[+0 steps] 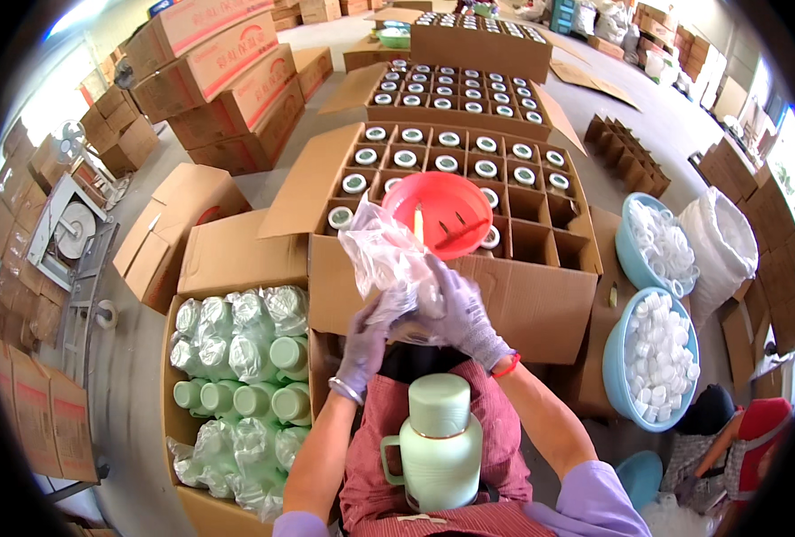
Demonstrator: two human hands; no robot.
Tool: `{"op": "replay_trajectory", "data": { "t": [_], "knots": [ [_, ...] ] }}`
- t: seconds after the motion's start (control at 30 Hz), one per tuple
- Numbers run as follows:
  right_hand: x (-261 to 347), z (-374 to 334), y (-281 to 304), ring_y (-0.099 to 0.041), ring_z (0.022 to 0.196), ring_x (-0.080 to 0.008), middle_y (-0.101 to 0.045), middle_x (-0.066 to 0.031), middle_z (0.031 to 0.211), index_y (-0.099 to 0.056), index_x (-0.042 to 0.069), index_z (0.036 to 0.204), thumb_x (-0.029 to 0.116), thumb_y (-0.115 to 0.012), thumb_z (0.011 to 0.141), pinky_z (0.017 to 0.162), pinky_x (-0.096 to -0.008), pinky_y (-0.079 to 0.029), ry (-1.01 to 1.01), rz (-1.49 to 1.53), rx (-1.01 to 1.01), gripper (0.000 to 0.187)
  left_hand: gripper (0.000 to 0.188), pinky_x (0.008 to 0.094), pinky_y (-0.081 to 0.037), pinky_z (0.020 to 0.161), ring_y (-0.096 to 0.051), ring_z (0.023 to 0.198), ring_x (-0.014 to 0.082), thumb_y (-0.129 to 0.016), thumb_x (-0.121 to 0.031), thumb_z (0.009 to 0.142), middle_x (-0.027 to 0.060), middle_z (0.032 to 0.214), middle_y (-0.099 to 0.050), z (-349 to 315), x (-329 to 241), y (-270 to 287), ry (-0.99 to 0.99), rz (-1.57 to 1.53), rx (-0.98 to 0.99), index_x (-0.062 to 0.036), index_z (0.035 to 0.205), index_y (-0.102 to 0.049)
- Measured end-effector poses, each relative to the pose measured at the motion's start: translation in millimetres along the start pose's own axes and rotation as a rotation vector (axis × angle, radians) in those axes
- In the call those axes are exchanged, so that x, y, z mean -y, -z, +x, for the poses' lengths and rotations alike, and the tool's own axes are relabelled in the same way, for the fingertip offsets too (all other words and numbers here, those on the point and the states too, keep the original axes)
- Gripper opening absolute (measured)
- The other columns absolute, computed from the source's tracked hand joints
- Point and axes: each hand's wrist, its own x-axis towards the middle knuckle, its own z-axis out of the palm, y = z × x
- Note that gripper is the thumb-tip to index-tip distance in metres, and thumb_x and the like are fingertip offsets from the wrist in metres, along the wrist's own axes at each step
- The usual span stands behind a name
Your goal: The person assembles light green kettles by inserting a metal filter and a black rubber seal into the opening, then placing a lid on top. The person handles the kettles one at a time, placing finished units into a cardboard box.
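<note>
Both my hands wear grey-purple gloves and grip a crumpled clear plastic bag (384, 251) in front of my lap. My left hand (362, 349) is closed on its lower left side, while my right hand (462, 313) grasps the other side. Some of my fingertips are hidden by the film. On my lap stands a pale green jug (442, 447), upright, with a side handle and a cup-like lid. Just beyond the bag, a red bowl (442, 192) rests on a divided carton (532, 309) and holds a few slim tools or brushes.
The carton's cells hold several white-capped bottles (447, 164); similar cartons stand behind. At left, an open box (243, 246) holds pale green jugs (288, 355), some bagged. Blue basins (614, 394) at right contain white plastic parts. Another person (729, 447) works at lower right. Tall cartons (227, 76) stand far left.
</note>
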Motion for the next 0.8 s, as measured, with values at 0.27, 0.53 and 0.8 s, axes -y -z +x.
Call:
{"op": "replay_trajectory", "data": {
  "t": [0.27, 0.53, 0.8],
  "knots": [
    [26, -152, 29, -0.055, 0.117, -0.0312, -0.057, -0.0173, 0.121, -0.055, -0.003, 0.125, 0.005, -0.063, 0.090, 0.104, -0.0399, -0.043, -0.321, 0.124, -0.484, 0.037, 0.049, 0.0312, -0.053, 0.085, -0.067, 0.096, 0.0158, -0.058, -0.033, 0.096, 0.0115, 0.108, -0.071, -105, -66, 42, 0.299, -0.260, 0.295, 0.0049, 0.127, -0.061],
    [50, -244, 28, -0.048, 0.112, -0.0371, -0.051, -0.0180, 0.118, -0.056, 0.003, 0.111, 0.006, -0.060, 0.079, 0.110, -0.0612, -0.030, -0.220, -0.201, -0.145, 0.032, 0.044, 0.0365, -0.052, 0.091, -0.067, 0.102, 0.0322, -0.061, -0.010, 0.087, 0.0174, 0.112, -0.068, -195, -75, 53, 0.207, 0.042, 0.186, 0.0011, 0.130, -0.056],
    [60, -319, 85, -0.059, 0.103, -0.0334, -0.063, -0.0088, 0.104, -0.067, 0.007, 0.103, 0.020, -0.067, 0.073, 0.098, -0.0495, -0.045, -0.337, 0.068, 0.867, 0.033, 0.036, 0.0371, -0.051, 0.093, -0.067, 0.103, 0.0285, -0.062, -0.018, 0.092, 0.0176, 0.110, -0.067, -242, -94, 118, 0.605, -0.137, 0.831, -0.0030, 0.125, -0.061]
  ]
}}
